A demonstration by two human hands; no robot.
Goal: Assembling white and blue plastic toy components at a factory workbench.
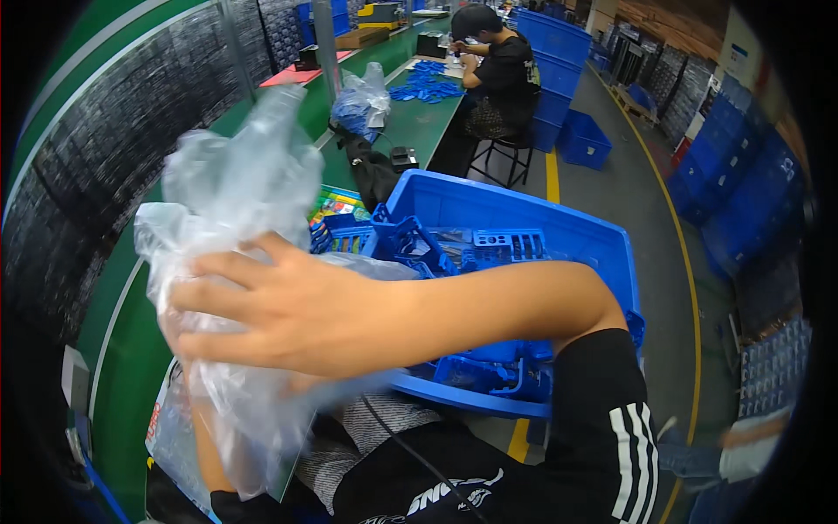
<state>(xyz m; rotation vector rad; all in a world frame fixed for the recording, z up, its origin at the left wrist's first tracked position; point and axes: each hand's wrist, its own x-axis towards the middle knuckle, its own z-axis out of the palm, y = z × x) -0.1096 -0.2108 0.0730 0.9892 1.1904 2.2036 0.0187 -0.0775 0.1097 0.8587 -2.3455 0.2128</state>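
A crumpled clear plastic bag fills the left side of the view, above the green bench. My right hand reaches across from the right, its fingers curled over the bag and gripping it. Of my left arm, the forearm shows below the bag; the plastic and my right hand hide most of the left hand and its fingers. A blurred blue patch shows beside the bag, too smeared to name. Right of the bag stands a large blue bin holding blue plastic parts, partly covered by my right forearm.
Along the left runs a green workbench. Farther along it lie another plastic bag, a dark cloth and a heap of blue parts. A co-worker sits there on a stool. Stacked blue crates stand behind.
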